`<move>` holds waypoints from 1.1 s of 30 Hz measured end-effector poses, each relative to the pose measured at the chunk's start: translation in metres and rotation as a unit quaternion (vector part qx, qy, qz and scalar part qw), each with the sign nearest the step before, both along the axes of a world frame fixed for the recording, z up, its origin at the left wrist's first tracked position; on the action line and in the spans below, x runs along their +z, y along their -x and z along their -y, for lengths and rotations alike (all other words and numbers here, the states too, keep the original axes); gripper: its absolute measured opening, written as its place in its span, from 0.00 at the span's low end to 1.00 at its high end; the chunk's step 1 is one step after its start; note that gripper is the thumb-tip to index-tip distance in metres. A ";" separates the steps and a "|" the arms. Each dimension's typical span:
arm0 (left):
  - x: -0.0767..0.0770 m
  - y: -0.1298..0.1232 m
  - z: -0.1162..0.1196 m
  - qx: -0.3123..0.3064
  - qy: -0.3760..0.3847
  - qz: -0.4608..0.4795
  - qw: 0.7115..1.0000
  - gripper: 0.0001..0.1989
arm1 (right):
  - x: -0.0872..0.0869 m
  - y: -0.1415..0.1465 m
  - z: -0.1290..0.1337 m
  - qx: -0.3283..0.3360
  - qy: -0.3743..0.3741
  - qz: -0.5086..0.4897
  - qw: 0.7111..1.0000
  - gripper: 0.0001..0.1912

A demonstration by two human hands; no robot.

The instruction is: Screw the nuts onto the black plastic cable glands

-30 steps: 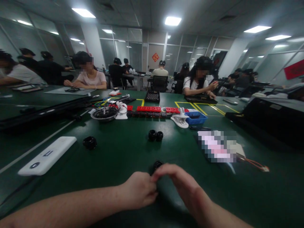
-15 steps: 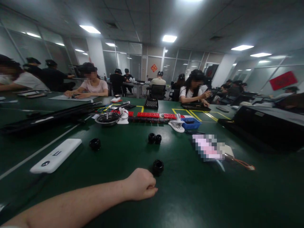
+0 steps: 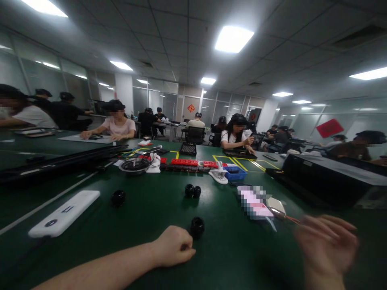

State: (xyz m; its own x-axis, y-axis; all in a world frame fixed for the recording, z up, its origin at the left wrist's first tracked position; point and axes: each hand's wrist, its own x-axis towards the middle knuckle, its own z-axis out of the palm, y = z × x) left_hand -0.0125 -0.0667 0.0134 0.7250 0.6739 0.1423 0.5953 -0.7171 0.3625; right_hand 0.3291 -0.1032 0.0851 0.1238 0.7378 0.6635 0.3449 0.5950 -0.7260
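power bank (image 3: pixel 63 213), white and flat, lies far left on the green table (image 3: pixel 229 257), and nothing is near it. next along, a lone black ring (image 3: pixel 118 197) sits by itself, well apart from everything. moving in, the left hand (image 3: pixel 175 245) rests on the felt curled into a loose fist, fingers tucked, and i cannot tell whether anything is inside it. just beyond its knuckles stands the near ring (image 3: pixel 197 226), close beside the hand but seemingly not touching. it's small, round and upright, so a careless nudge from those knuckles could roll it away across the table. behind it, a pair of rings (image 3: pixel 192 191) sit touching each other. further back, a red strip (image 3: pixel 193 162), a white clip (image 3: pixel 218 176) and a blue tray (image 3: pixel 235 173) crowd the middle. now right: a small white block (image 3: pixel 275 204) with thin wires (image 3: pixel 292 219) trailing off it, and those wires run straight toward the right hand (image 3: pixel 328 245). that hand is raised off the table, fingers spread wide, blurred and holding nothing. here's the risk as i judge it: spread fingers this close to loose wires could snag them and drag the block along. a black case (image 3: pixel 326 181) lies far right, and other people work at the far tables.
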 end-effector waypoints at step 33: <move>-0.005 -0.009 -0.036 0.154 0.082 0.079 0.982 0.19 | -0.073 0.158 -0.072 0.274 -0.003 0.292 0.916 0.25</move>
State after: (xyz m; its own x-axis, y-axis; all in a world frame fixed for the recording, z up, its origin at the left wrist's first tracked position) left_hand -0.0033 -0.0311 0.0087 0.4614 0.8806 0.1079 0.7015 -0.4366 0.5633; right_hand 0.1711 -0.0314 0.0120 -0.6417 0.5787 0.5033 0.3212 0.7987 -0.5088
